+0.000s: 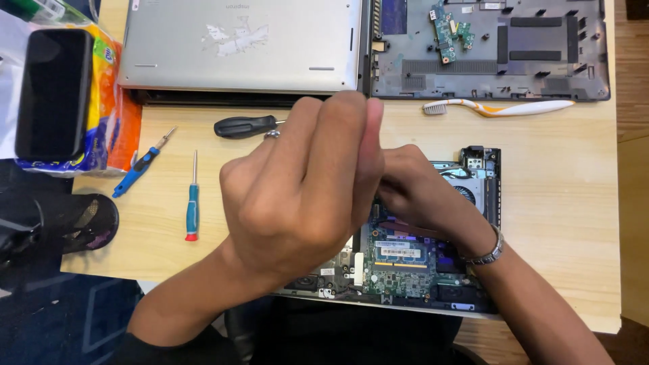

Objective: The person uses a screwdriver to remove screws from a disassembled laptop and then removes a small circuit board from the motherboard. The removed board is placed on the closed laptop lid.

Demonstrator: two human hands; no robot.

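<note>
1. We look down at a light wooden worktop point(581, 203) with an opened laptop base point(419, 260) lying near its front edge, its green circuit board and memory module bare.
2. Our left hand point(304, 189) is raised close to the camera, above the left part of the base. Its fingers are curled in and pressed together with the thumb; we cannot tell whether anything small is pinched between them.
3. Our right hand point(419, 192) is low over the middle of the base, fingers bent down onto the board beside the cooling fan point(466, 192). A metal wrist bracelet point(488, 251) shows. Whether it grips anything is hidden by the left hand.
4. A black-handled screwdriver point(243, 126) lies just behind the left hand.
5. Two smaller screwdrivers, one blue point(140, 167) and one teal with a red tip point(193, 203), lie to the left.
6. A toothbrush point(500, 107) lies behind the base, before a grey laptop shell point(541, 67) and a silver lid point(243, 47).
</note>
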